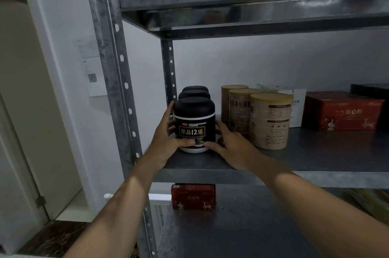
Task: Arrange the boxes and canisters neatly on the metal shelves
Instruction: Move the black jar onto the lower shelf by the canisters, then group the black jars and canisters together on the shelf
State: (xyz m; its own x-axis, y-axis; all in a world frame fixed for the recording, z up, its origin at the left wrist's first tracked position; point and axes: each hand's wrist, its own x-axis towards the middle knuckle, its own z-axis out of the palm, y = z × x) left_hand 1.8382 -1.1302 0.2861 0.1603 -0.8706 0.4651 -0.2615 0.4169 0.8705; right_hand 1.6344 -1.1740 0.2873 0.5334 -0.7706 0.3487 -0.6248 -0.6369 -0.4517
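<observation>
Both forearms reach in: left hand (pixel 166 142) and right hand (pixel 233 148) clasp the front black round-lidded plastic canister (pixel 194 125) at 9 and 3 o'clock, probably to line it up with 2 matching black canisters (pixel 194 94) at its 12 o'clock on the grey metal shelf (pixel 315 152).
</observation>
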